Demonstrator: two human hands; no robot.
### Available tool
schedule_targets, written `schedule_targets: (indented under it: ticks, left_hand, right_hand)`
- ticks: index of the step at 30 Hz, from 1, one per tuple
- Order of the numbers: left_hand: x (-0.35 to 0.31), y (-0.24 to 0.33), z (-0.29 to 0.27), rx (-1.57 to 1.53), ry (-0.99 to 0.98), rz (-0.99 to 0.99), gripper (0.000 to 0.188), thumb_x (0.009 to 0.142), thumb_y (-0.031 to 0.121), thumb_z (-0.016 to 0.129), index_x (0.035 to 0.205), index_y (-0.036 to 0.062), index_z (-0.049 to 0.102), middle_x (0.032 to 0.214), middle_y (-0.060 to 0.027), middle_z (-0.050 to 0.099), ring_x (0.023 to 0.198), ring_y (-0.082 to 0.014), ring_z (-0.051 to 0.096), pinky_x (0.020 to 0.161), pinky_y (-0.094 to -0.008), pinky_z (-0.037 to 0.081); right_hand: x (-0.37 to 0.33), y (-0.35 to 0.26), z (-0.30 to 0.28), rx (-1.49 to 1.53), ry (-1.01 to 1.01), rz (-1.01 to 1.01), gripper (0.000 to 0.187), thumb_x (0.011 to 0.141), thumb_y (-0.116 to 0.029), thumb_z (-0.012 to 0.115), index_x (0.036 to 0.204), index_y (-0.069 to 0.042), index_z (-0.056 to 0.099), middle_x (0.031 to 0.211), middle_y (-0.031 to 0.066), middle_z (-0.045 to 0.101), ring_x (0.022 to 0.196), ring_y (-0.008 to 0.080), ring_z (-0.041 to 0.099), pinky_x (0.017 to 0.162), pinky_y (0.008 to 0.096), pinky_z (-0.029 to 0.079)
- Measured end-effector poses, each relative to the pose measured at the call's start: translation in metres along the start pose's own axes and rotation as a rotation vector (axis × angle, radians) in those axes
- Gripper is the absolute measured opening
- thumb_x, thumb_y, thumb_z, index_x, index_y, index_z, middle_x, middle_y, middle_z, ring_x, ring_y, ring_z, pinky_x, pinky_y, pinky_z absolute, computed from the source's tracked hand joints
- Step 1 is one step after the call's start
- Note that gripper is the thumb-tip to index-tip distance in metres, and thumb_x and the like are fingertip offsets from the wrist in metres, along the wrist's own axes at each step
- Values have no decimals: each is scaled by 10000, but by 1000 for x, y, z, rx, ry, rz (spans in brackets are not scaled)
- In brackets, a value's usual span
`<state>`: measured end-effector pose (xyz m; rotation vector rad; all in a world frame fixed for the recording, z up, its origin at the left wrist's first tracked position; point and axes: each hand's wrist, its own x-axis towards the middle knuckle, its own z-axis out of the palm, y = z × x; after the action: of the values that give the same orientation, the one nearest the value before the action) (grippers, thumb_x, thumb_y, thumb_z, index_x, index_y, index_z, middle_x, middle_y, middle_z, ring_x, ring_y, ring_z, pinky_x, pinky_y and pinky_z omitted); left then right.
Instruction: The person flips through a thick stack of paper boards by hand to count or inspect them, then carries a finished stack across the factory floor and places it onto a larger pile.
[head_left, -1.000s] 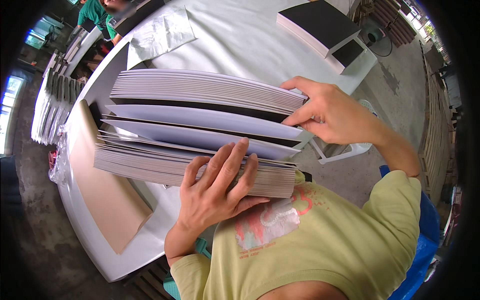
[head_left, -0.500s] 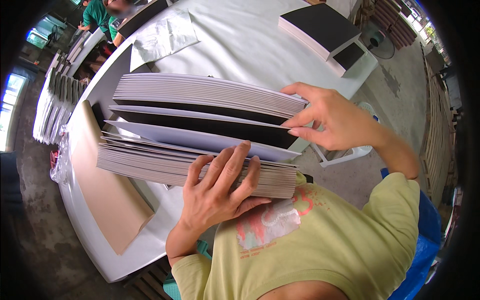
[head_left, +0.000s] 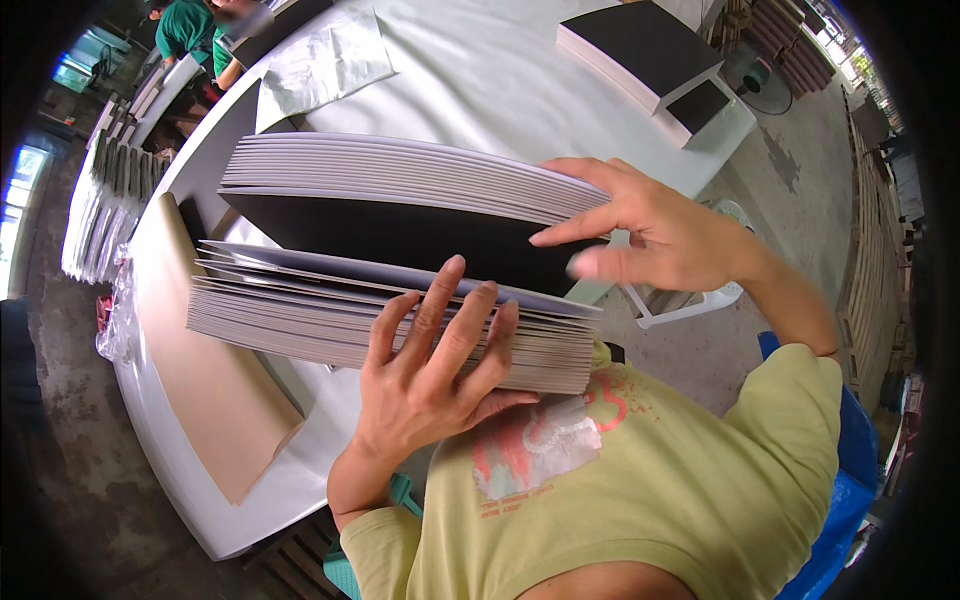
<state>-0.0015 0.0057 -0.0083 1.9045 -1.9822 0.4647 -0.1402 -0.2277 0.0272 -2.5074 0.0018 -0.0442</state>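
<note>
Boards split in two: far bundle of boards (head_left: 400, 170) and near bundle (head_left: 290, 325), open gap between, all over the table (head_left: 450, 85)

Key relation: the gap and the black face (head_left: 400, 230) on its far side. From the right hand (head_left: 650, 230) it's at 9 o'clock; from the left hand (head_left: 425, 375) it's at 12

Long axis of both bundles runs roughly 9 to 4 o'clock, bowed by the lens. So the right hand is at the 4 o'clock end, the left crosses the near long edge, right of its middle

Right hand is nearer the black face and the far bundle: splayed wide, one finger along the far bundle's upper edge, another in front of the black face, thumb apart and blurred. Can't tell if it's actually gripping

Left hand is clamped on the near bundle, fingers over the top edge, thumb on the near side. Longest fingertip lies by a pale board (head_left: 360, 268) lining the gap's near side

Around: black-topped stack (head_left: 645, 50) at 12 from the right hand, white stool (head_left: 655, 318) at 5; tan sheet (head_left: 220, 380) at 9 from the left
</note>
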Motion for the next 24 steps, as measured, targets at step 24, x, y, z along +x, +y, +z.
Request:
schedule_targets:
  ticks: [24]
  left_hand:
    - [-3,0,0,12,1,-9,610,758,617,553,1177,180,622,1198,12,569,1142,-156,560,932,-368,379]
  right_hand:
    - [-7,-4,9,-44,121,55,371,788,-95,651,1138,-217,669,1398,137,409,1203,301,473,930,367,438]
